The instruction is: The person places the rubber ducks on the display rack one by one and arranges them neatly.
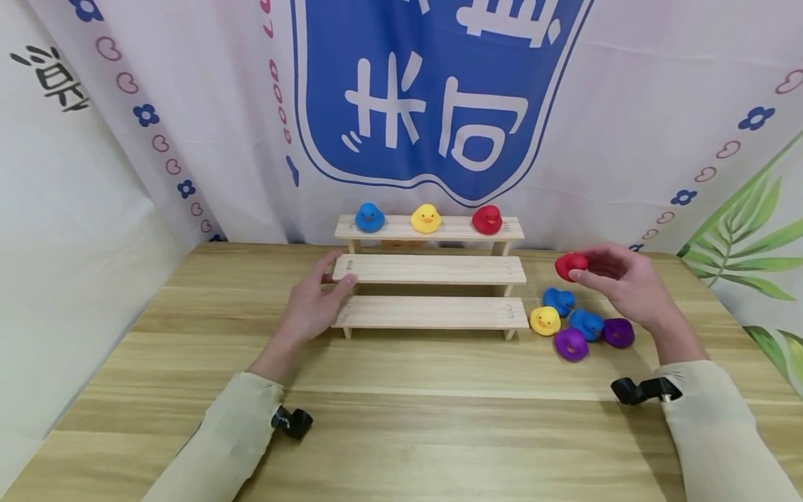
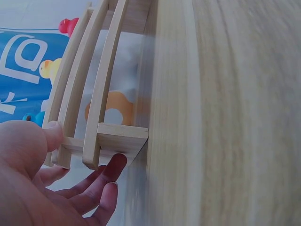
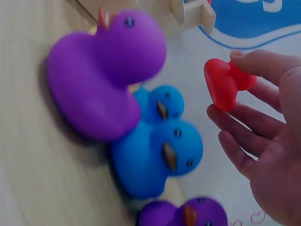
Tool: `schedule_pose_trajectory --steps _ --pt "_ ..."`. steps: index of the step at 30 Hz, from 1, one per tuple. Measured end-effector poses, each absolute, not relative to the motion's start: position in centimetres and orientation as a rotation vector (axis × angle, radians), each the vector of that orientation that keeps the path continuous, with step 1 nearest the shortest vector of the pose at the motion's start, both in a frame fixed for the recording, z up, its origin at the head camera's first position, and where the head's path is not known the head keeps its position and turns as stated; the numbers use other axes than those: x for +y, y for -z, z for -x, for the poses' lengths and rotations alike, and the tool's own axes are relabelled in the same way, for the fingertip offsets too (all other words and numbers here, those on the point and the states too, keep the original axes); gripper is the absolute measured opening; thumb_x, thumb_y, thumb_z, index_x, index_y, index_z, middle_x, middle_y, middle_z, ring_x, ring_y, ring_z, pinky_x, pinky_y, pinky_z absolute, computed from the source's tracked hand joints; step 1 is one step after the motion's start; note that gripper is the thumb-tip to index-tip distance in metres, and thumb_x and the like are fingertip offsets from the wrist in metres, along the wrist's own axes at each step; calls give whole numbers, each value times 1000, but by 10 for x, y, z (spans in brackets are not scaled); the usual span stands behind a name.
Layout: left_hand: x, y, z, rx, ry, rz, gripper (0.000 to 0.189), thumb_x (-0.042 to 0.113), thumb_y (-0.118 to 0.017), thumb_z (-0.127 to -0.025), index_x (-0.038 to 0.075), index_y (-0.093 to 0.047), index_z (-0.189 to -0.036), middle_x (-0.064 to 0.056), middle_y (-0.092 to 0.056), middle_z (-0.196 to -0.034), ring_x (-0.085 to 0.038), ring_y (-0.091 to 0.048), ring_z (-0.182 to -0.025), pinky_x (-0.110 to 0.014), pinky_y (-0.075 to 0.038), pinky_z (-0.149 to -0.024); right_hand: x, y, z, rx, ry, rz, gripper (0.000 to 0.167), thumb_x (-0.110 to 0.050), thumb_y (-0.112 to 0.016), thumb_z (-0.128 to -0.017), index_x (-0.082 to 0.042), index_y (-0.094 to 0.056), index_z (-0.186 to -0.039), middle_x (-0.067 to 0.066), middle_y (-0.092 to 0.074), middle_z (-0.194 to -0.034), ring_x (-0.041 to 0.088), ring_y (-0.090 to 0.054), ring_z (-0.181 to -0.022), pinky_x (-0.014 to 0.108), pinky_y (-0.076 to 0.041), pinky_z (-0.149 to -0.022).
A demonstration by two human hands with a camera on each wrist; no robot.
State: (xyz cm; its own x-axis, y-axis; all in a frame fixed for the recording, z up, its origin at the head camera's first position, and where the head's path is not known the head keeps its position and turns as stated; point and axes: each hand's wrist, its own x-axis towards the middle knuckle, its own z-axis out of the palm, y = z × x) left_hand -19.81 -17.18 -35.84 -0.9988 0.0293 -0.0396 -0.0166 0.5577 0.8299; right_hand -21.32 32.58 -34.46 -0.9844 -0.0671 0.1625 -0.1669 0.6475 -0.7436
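The table (image 1: 439, 432) has a light wooden surface with long grain lines, and on it stands a wooden stand (image 1: 429, 312) of three steps. Behind the stand hangs a pale cloth (image 1: 627, 125) with a large blue sign and white characters. On the stand's top step sit three small ducks (image 1: 426, 219): blue, yellow, red. At the stand's right side, five loose ducks (image 1: 586, 325) lie close together. The red toy duck (image 1: 571, 266), smooth and shiny, is above the table, right of the stand; the half-curled right hand (image 1: 627, 279) pinches it. The left hand (image 1: 314, 300) grips the stand's left end with the thumb, its lower fingers loosely bent.
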Motion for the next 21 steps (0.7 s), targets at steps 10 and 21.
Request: schedule_pose_trajectory --steps 10,21 --pt "-172 359 199 2746 -1450 -23 71 47 -55 -109 24 -26 -170 -29 -47 -161 -44 -52 -145 -60 -50 -113 297 333 207 -2663 -1286 -307 39 -28 -74 -102 -10 -66 -135 -19 -66 -116 -2 -65 -102 8 -53 -85" --pt "-172 360 200 2757 -1430 -24 70 47 -55 -109 24 -26 -170 -30 -46 -161 -45 -52 -144 -61 -49 -113 278 330 203 -2591 -1326 -487 34 -15 -73 -101 -3 -66 -132 -13 -67 -116 0 -66 -102 7 -53 -87"
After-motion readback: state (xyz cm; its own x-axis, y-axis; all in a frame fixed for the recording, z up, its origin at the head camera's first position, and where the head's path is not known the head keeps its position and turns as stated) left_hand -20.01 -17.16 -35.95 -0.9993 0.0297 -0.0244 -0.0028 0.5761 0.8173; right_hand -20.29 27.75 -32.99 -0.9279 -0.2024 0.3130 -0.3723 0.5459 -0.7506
